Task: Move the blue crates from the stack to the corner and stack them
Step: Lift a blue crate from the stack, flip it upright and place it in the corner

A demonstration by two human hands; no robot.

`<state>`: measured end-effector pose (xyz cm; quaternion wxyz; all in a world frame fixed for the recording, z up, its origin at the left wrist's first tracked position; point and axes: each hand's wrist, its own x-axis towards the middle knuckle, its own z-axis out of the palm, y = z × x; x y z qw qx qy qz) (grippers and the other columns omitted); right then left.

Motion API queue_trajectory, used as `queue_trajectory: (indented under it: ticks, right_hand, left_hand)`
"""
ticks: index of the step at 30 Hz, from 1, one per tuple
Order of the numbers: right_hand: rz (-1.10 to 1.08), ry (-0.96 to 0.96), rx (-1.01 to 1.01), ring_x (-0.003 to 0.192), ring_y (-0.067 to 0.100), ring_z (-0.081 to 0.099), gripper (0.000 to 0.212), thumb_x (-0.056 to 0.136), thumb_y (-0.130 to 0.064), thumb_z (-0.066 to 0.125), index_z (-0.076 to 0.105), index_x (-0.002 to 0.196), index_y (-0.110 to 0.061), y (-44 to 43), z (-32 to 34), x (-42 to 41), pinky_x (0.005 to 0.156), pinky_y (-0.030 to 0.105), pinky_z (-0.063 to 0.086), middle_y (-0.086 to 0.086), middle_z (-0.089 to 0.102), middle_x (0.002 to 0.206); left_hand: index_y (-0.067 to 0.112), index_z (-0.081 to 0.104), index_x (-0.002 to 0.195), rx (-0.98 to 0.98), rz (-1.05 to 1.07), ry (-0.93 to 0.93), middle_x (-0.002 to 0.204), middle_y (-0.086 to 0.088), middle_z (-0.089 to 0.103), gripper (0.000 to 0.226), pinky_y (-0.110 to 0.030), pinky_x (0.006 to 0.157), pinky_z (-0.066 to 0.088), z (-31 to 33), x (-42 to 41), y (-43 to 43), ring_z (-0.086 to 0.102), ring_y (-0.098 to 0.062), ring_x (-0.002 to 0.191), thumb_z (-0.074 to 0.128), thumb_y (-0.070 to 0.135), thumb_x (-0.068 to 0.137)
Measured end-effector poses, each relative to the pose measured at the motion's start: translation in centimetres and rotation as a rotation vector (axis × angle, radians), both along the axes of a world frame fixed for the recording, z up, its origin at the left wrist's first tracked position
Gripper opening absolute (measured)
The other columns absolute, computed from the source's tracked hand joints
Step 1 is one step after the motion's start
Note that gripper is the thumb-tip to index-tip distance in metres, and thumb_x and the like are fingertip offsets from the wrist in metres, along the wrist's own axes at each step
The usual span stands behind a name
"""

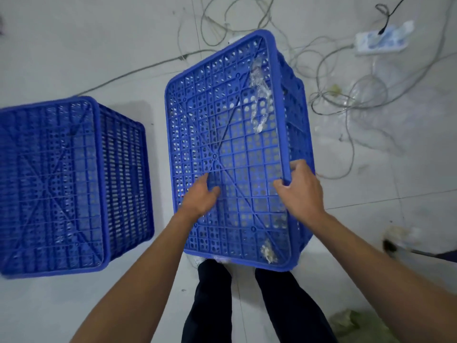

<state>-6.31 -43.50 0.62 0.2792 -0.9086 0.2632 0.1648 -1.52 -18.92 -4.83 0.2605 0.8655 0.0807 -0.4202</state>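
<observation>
A blue perforated crate (235,134) stands upside down in front of me, its lattice bottom facing up, with another blue rim showing beneath it on the right. Bits of clear plastic film cling to its surface. My right hand (300,188) is clamped over the crate's right edge. My left hand (202,196) lies on the lattice near the middle with its fingers hooked into the holes. A second blue crate (61,184), also upside down, sits on the floor to the left, apart from the first.
The floor (111,45) is pale grey tile. Tangled cables (351,95) and a white power strip (380,39) lie at the back right. Debris (400,238) lies at the right, and green scraps (346,320) at the lower right. My legs (247,305) stand just behind the near crate.
</observation>
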Motion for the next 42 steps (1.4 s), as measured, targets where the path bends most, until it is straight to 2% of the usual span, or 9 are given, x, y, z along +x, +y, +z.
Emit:
queue_trajectory:
  ticks: [6, 10, 19, 28, 32, 34, 36, 38, 42]
  right_hand:
    - [0.004, -0.029, 0.080, 0.087, 0.019, 0.060, 0.045, 0.091, -0.038, 0.063, 0.048, 0.126, -0.015, 5.2, 1.6, -0.1, 0.071, 0.034, 0.047, -0.002, 0.058, 0.100]
    - [0.059, -0.070, 0.184, 0.096, 0.020, 0.063, 0.042, 0.092, -0.039, 0.063, 0.049, 0.126, -0.018, 9.0, 2.6, 0.6, 0.078, 0.037, 0.051, 0.000, 0.064, 0.113]
    - [0.436, -0.088, 0.191, 0.119, 0.017, 0.056, 0.057, 0.099, -0.046, 0.046, 0.031, 0.150, -0.025, 14.8, 2.3, 2.4, 0.091, 0.037, 0.048, -0.005, 0.053, 0.135]
    - [-0.281, -0.048, 0.010, 0.123, 0.034, 0.049, 0.075, 0.088, -0.040, 0.067, 0.035, 0.144, -0.002, 11.1, -2.6, 1.2, 0.098, 0.046, 0.046, 0.017, 0.043, 0.137]
    - [-0.438, 0.287, 0.459, 0.122, 0.030, 0.055, 0.092, 0.080, -0.074, 0.056, 0.046, 0.142, -0.007, 11.4, -3.7, 0.4, 0.100, 0.043, 0.044, 0.013, 0.054, 0.138]
    - [-0.411, 0.415, 0.609, 0.117, 0.026, 0.057, 0.079, 0.086, -0.072, 0.050, 0.055, 0.134, -0.009, 12.4, -3.8, 0.0, 0.100, 0.039, 0.041, 0.004, 0.061, 0.128]
    - [-0.445, 0.384, 0.645, 0.092, 0.017, 0.057, 0.052, 0.092, -0.063, 0.051, 0.061, 0.103, -0.013, 13.2, -4.0, 0.1, 0.090, 0.032, 0.039, -0.001, 0.061, 0.101]
    - [-0.473, 0.345, 0.634, 0.069, 0.013, 0.050, 0.051, 0.092, -0.060, 0.051, 0.054, 0.081, -0.010, 13.5, -3.8, 0.3, 0.074, 0.029, 0.040, -0.001, 0.053, 0.077]
    - [-0.502, 0.204, 0.589, 0.056, 0.006, 0.050, 0.046, 0.094, -0.053, 0.054, 0.048, 0.071, -0.014, 13.5, -3.2, 0.7, 0.042, 0.014, 0.036, -0.002, 0.051, 0.068]
  left_hand:
    - [0.019, 0.061, 0.126, -0.204, 0.024, -0.491, 0.128, 0.002, 0.061, 0.030, -0.029, 0.097, 0.046, 6.5, -0.6, -1.8, 0.058, -0.013, 0.115, 0.050, 0.032, 0.101]
    - [0.020, 0.064, 0.118, -0.344, 0.115, -0.386, 0.118, 0.006, 0.062, 0.031, -0.037, 0.092, 0.053, 8.8, -1.9, -1.9, 0.061, -0.005, 0.104, 0.055, 0.039, 0.096]
    - [0.018, 0.051, 0.119, -0.090, 0.251, -0.483, 0.113, 0.002, 0.057, 0.036, -0.038, 0.086, 0.051, 8.4, -0.8, 5.3, 0.058, -0.018, 0.100, 0.057, 0.044, 0.095]
    - [0.008, 0.037, 0.139, 0.035, 0.412, -0.293, 0.138, -0.011, 0.048, 0.046, -0.044, 0.097, 0.049, 6.7, 1.9, 14.6, 0.054, -0.031, 0.117, 0.051, 0.030, 0.101]
    - [0.008, 0.039, 0.131, -0.008, 0.567, -0.227, 0.106, -0.007, 0.055, 0.032, -0.033, 0.063, 0.048, 5.3, 2.5, 17.3, 0.057, -0.018, 0.079, 0.047, 0.024, 0.104]
    - [0.013, 0.039, 0.121, -0.015, 0.619, -0.205, 0.090, -0.003, 0.051, 0.020, -0.031, 0.053, 0.043, 4.5, 2.6, 18.0, 0.052, -0.016, 0.067, 0.044, 0.022, 0.105]
    - [0.016, 0.037, 0.114, -0.007, 0.644, -0.192, 0.085, -0.001, 0.049, 0.011, -0.033, 0.052, 0.043, 3.6, 2.7, 18.3, 0.049, -0.015, 0.064, 0.043, 0.021, 0.105]
    - [0.019, 0.034, 0.110, 0.000, 0.652, -0.184, 0.082, 0.005, 0.046, 0.010, -0.033, 0.058, 0.044, 2.9, 2.8, 18.5, 0.047, -0.011, 0.065, 0.042, 0.021, 0.105]
    - [0.021, 0.036, 0.111, -0.020, 0.671, -0.150, 0.093, -0.008, 0.056, 0.009, -0.038, 0.060, 0.046, 1.8, 2.7, 18.0, 0.049, -0.019, 0.067, 0.042, 0.022, 0.105]
